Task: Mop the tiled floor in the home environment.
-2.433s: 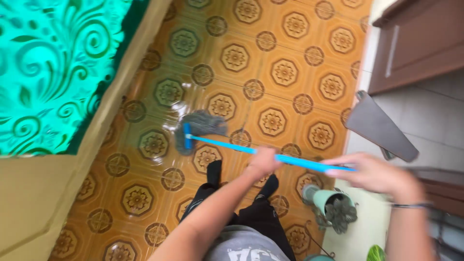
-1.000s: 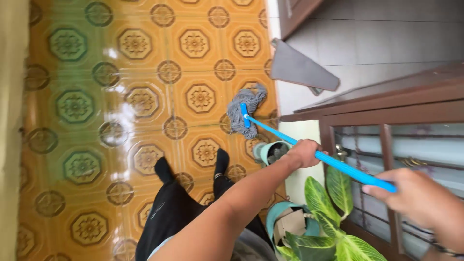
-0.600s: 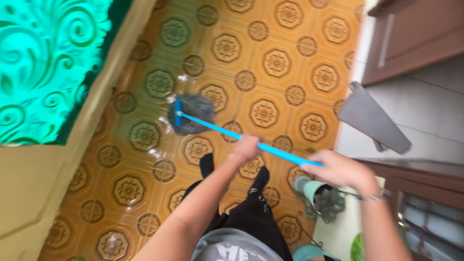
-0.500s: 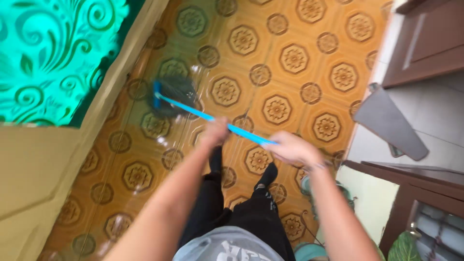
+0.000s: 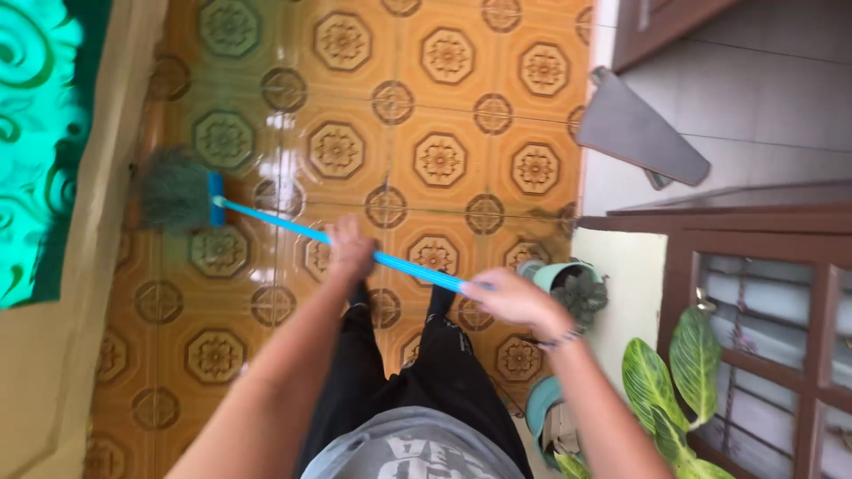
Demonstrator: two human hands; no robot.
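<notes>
Both hands on blue mop handle

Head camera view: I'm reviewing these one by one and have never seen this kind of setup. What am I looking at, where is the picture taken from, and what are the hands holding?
There is no machine here. One camera sits on a person's head and looks straight down, so you see their own arms, dark trousers and feet from above. The left hand grips the blue mop handle partway down; the right hand grips its upper end. The grey stringy mop head rests on the glossy orange patterned tile floor, close to the beige edge on the left, beside a bright green patterned surface. On the right stand a teal plant pot, a large-leafed green plant, a brown wooden cabinet and a flat grey mop pad lying on grey tiles.
</notes>
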